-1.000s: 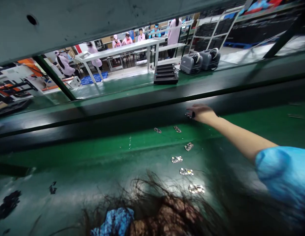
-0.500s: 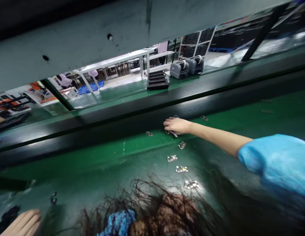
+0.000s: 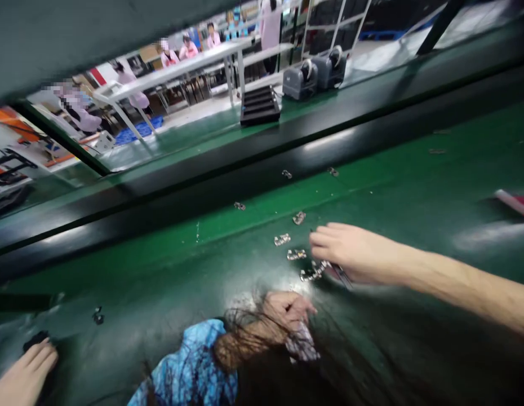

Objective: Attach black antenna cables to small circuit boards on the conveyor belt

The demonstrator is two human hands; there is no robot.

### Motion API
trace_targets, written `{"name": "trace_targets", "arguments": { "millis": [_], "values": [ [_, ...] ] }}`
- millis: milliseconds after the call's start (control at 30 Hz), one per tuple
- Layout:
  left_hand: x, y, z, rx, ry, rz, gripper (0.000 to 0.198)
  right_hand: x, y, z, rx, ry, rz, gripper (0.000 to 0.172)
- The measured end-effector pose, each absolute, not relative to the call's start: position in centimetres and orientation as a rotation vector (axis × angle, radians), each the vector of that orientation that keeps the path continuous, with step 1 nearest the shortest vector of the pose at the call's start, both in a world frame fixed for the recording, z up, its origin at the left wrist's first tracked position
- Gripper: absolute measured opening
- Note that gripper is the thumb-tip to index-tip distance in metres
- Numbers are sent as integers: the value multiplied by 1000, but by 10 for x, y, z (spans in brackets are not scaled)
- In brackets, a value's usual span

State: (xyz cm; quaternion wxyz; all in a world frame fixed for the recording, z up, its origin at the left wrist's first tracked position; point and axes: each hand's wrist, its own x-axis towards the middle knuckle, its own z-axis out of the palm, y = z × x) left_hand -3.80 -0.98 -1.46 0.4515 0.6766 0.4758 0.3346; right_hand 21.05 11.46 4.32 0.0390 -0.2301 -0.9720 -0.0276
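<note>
My right hand [image 3: 350,251] is closed, fingers down, low over the green surface [image 3: 228,270]. It grips a small circuit board [image 3: 323,266], and thin dark-and-silver pieces [image 3: 341,276] show under the palm, blurred. Just below the fingers, another circuit board [image 3: 307,276] lies on the surface. Strands of dark hair partly cover my left hand [image 3: 287,310], which comes out of a blue sleeve [image 3: 190,361]. Its fingers are curled on a crinkled silvery piece [image 3: 303,343] whose kind I cannot make out. More small circuit boards [image 3: 282,240] lie left of my right hand.
Another person's hand [image 3: 29,369] rests on a dark object at lower left, near a small black part [image 3: 98,316]. Behind a dark rail [image 3: 160,208] stand a black stepped tray [image 3: 260,106] and grey tape dispensers [image 3: 300,82]. A red-and-white item [image 3: 515,203] is at right.
My right hand has come back from the far boards toward me, carrying a board. My left hand has come into view with the silvery piece. The view has tilted, shifting the scene upward.
</note>
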Motion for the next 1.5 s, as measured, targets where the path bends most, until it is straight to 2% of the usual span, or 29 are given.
{"name": "trace_targets", "arguments": {
  "millis": [100,267,467,567,700,767,833,900,967,1200,1400,1500],
  "values": [
    [-42,-17,-9,1490,1155,793,52,222,49,21,-727,-2986,102,17],
    [-36,-20,4,1276,1271,866,52,241,16,5,-822,-2876,263,18],
    [-7,-31,4,1144,1414,1123,66,218,-32,11,-935,-2218,535,20],
    [3,-34,1,1217,1389,1195,68,198,-50,10,-968,-2140,523,3],
    [1,-35,-1,1442,1249,1232,73,204,-45,3,-1016,-2001,734,18],
    [-2,-36,0,1556,1154,1220,66,213,-39,-1,-999,-1927,925,20],
    [-6,-37,2,1622,1101,1196,49,220,-37,-4,-956,-1880,1056,22],
    [-10,-39,6,1642,1090,1162,32,222,-37,-4,-924,-1856,1104,23],
    [-12,-41,10,1638,1089,1114,23,221,-39,-3,-917,-1856,1118,22],
    [-16,-40,16,1566,1085,972,23,221,-34,13,-886,-1899,1069,18],
    [-16,-44,16,1610,1031,1030,13,221,-32,25,-920,-1893,1019,21],
    [-18,-43,15,1683,904,1051,17,221,-34,26,-911,-1899,1053,22]
  ]
}}
